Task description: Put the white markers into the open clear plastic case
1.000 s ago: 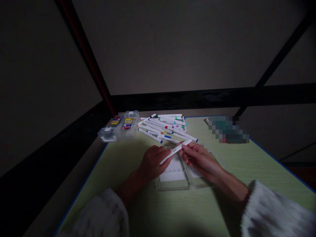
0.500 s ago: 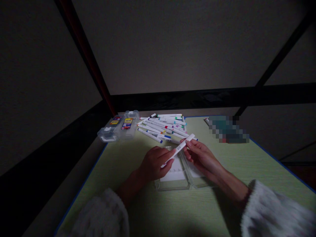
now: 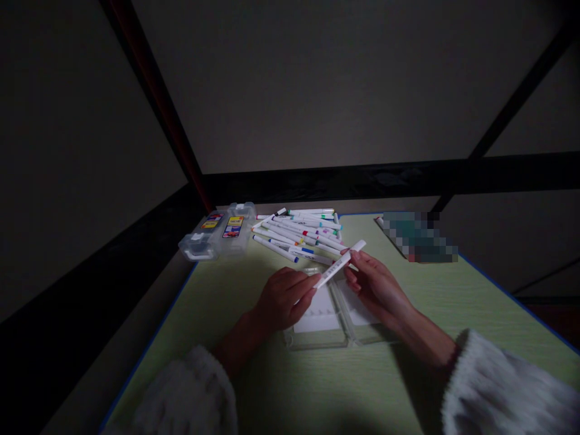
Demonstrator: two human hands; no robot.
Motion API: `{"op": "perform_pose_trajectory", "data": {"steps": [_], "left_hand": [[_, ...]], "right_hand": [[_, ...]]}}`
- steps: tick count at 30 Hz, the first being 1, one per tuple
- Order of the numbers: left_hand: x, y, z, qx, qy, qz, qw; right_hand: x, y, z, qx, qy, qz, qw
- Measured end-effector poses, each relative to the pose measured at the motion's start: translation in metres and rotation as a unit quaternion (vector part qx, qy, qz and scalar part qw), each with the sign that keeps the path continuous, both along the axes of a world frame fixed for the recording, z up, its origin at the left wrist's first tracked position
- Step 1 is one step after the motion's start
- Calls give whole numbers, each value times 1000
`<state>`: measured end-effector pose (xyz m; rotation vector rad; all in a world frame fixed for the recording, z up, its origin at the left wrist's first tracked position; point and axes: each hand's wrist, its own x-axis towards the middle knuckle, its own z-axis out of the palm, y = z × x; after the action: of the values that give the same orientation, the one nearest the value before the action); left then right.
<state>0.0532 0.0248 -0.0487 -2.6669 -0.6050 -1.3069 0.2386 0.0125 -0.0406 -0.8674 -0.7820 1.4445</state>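
Pinching a slim, straight, white pen-like stick [image 3: 336, 270] near each end, the person's left hand [image 3: 281, 297] and right hand [image 3: 378, 284] both have thumb and fingers closed on it. Its smooth side bears small dark print, too blurred to read, and its near tip is hidden. It is tilted, pointing between one and two o'clock, above an open, clear, hinged plastic case [image 3: 322, 339] with white inserts.

Taking the stick as the dial's centre, a loose pile of white, round-barrelled markers with coloured ends [image 3: 301, 231] lies between ten and eleven, its nearest barrels close to the fingers. Between nine and ten, a rigid, translucent plastic box with yellow-and-dark labels [image 3: 233, 228] sits at the edge of the pale green, wood-grained tabletop [image 3: 453, 302]. Blue trim [image 3: 516, 302] runs along that tabletop. Between two and three lies a flat item obscured by pixels [image 3: 417, 238]. Bare surface spreads at three and six o'clock. Fluffy, pale sleeves [image 3: 498, 380] cover the forearms' lower ends.
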Motion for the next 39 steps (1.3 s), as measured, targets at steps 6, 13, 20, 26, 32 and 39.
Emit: {"op": "perform_pose_trajectory", "data": {"steps": [6,13,20,26,32,39], "left_hand": [[3,-1,5,-115,-76,25,990],[11,-1,12,-356,-176,26,917],[14,3,10,-485,-231,-21,843],[15,6,10,-526,-253,-50,810],[16,5,13,-543,-266,-35,795],[17,7,10,-555,-254,-25,792]], "right_hand": [[-1,0,-2,-22,-16,55,998],[-6,-5,-1,-47,-71,140,986],[-7,-8,1,-29,-116,183,976],[-9,-10,4,-17,-146,197,969],[-11,-10,5,-1,-164,211,964],[-10,-10,3,-9,-179,228,957]]}}
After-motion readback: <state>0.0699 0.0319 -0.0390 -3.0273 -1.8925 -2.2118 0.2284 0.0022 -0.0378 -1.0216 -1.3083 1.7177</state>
